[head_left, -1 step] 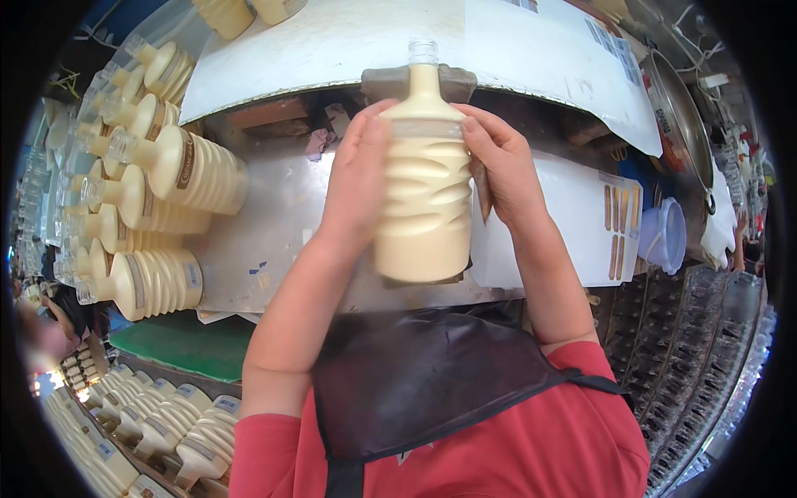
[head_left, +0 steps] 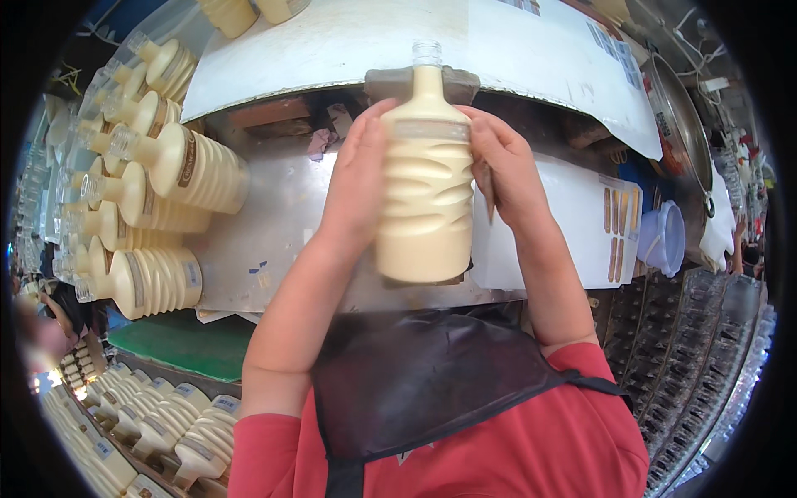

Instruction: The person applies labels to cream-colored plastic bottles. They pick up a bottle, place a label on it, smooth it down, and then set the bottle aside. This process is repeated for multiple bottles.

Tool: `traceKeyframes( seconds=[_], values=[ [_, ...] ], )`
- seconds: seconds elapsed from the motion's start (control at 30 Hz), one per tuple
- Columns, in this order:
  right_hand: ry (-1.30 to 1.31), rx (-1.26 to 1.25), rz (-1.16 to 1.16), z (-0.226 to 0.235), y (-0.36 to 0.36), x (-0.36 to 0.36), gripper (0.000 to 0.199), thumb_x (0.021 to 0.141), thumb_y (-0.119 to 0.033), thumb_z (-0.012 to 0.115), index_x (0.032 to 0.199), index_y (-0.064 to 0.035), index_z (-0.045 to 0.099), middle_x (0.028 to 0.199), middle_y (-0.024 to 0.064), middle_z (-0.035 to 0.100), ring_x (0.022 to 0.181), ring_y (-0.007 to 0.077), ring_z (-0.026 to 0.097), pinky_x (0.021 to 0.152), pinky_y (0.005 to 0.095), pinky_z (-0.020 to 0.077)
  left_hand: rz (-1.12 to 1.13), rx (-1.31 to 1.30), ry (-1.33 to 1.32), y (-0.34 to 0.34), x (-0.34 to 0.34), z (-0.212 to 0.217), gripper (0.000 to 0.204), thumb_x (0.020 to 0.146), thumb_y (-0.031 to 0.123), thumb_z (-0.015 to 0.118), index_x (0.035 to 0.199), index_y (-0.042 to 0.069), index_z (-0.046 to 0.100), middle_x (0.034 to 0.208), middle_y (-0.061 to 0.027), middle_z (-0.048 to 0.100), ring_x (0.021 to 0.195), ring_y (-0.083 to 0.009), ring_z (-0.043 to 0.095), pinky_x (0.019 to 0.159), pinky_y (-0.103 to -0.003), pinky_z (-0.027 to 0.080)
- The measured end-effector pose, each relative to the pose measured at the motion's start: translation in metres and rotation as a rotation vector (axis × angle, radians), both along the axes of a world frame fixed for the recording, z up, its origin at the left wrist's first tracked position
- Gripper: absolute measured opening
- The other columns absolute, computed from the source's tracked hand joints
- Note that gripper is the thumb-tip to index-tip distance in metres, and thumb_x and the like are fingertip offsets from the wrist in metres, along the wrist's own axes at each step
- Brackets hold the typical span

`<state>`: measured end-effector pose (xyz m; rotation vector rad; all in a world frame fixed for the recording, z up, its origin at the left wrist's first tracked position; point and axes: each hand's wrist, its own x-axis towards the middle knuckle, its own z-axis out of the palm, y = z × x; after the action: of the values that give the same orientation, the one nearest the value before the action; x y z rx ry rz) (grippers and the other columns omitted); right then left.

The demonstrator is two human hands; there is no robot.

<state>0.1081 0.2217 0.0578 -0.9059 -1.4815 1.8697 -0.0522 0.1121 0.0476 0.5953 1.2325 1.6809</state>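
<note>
A large cream-filled bottle (head_left: 424, 199) with a wavy ribbed body and a clear threaded mouth lies in front of me. Its neck points away and rests on a grey-brown block (head_left: 459, 83). A pale band (head_left: 430, 129) crosses the bottle's shoulder. My left hand (head_left: 357, 170), slightly blurred, is closed along the left side of the bottle. On the opposite side my right hand (head_left: 508, 166) grips the shoulder, thumb on top. Below its fingers sticks out a thin, pointed brown piece (head_left: 488, 195); its kind is unclear. The bottle hides some of my fingertips.
Several similar bottles (head_left: 183, 170) are stacked on their sides at the left. Brown and gold label strips (head_left: 616, 224) lie on a white sheet (head_left: 556, 228) at the right, beside a pale bucket (head_left: 662, 238). A white-covered raised board (head_left: 357, 50) spans the far side. More bottles fill the lower left.
The bottle has shifted very slightly to the right. My right thumb and fingers have moved a little at its shoulder, and the brown piece has changed its tilt slightly.
</note>
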Motion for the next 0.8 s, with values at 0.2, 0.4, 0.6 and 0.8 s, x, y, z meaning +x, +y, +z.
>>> traceKeyframes(
  seconds=[0.2, 0.4, 0.6, 0.8],
  values=[
    [-0.138, 0.030, 0.057, 0.008, 0.003, 0.005, 0.047, 0.106, -0.034, 0.055, 0.138, 0.0009, 0.059, 0.116, 0.0033, 0.066, 0.101, 0.0100, 0.055, 0.090, 0.0262, 0.0457, -0.034, -0.025, 0.119, -0.020, 0.013, -0.003, 0.070, 0.101, 0.025, 0.062, 0.156, 0.004, 0.023, 0.143, -0.0123, 0.047, 0.128, -0.0213, 0.049, 0.110, -0.036, 0.040],
    [-0.145, 0.037, 0.020, 0.011, -0.002, 0.000, 0.048, 0.105, -0.033, 0.057, 0.139, 0.0015, 0.058, 0.124, 0.0082, 0.067, 0.112, 0.0130, 0.059, 0.098, 0.0285, 0.0457, -0.007, -0.047, 0.446, -0.021, 0.018, -0.006, 0.086, 0.091, 0.029, 0.073, 0.153, -0.002, 0.022, 0.140, -0.0296, 0.050, 0.130, -0.0391, 0.054, 0.109, -0.043, 0.043],
    [-0.137, 0.048, -0.005, 0.016, -0.006, 0.001, 0.043, 0.106, -0.026, 0.053, 0.139, 0.0015, 0.058, 0.111, 0.0051, 0.065, 0.097, 0.0097, 0.056, 0.086, 0.0251, 0.0440, -0.052, -0.013, 0.371, -0.019, 0.018, -0.004, 0.083, 0.093, 0.025, 0.068, 0.155, 0.000, 0.019, 0.143, -0.0253, 0.047, 0.132, -0.0336, 0.050, 0.112, -0.041, 0.040],
    [-0.092, 0.038, -0.006, 0.027, -0.003, 0.009, 0.041, 0.102, -0.011, 0.048, 0.140, 0.0008, 0.059, 0.080, -0.0025, 0.055, 0.052, 0.0030, 0.043, 0.045, 0.0176, 0.0320, -0.080, 0.038, 0.107, -0.014, 0.012, -0.014, 0.078, 0.093, 0.012, 0.063, 0.155, 0.000, 0.018, 0.147, -0.0209, 0.043, 0.136, -0.0291, 0.046, 0.115, -0.039, 0.037]
  ],
)
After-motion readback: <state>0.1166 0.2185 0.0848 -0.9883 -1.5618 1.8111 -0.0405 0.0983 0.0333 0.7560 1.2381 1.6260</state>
